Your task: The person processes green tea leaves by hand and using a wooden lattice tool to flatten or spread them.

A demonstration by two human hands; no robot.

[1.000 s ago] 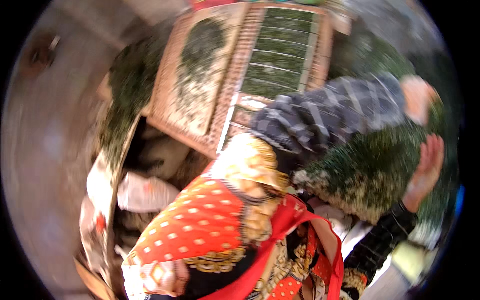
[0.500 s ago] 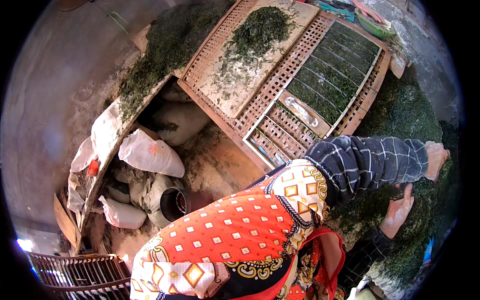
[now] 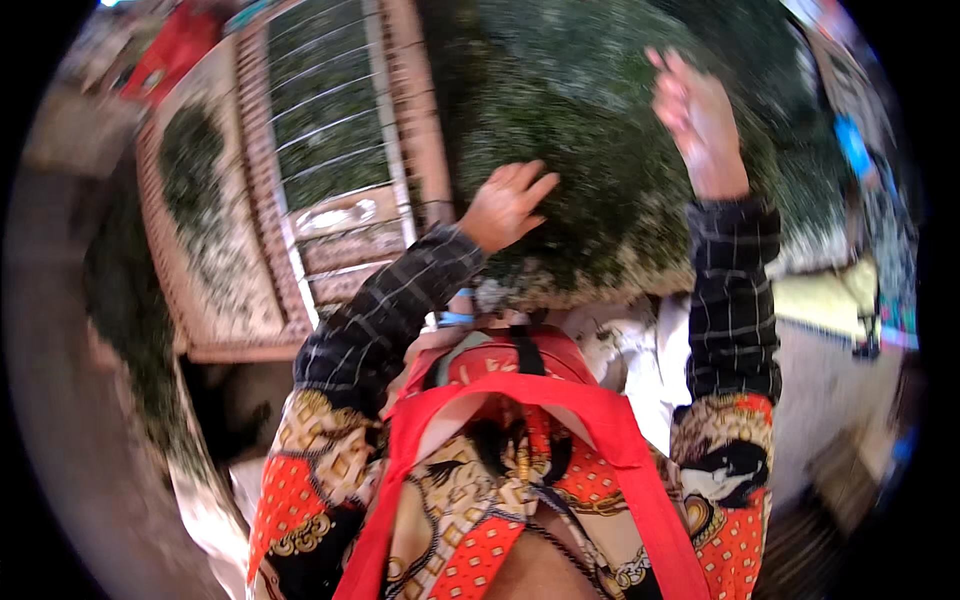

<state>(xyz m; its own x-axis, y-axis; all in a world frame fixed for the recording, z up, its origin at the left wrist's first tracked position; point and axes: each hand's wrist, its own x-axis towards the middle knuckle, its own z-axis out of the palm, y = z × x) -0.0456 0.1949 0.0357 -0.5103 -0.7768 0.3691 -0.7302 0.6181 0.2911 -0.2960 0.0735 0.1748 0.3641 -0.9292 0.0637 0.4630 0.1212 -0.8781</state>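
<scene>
Step in hand is prob. working the loose greens (image 3: 600, 200), a dark, shaggy heap at 1 o'clock, some detail lost to blur. L hand (image 3: 508, 207) at 12 o'clock: fingers spread, nothing seen in them, contact w/ heap unclear. R hand (image 3: 702, 125), btwn 1 & 2: fingers part-curled, can't tell if gripping. Next move prob. calls for lowering both & closing fingers.

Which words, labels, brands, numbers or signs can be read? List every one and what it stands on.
None can be read.
Red cloth apron: small pale marks, too blurred to tell if lettering.
Bright red thing at upper left: pale patch, too blurred to tell if lettering.
</scene>
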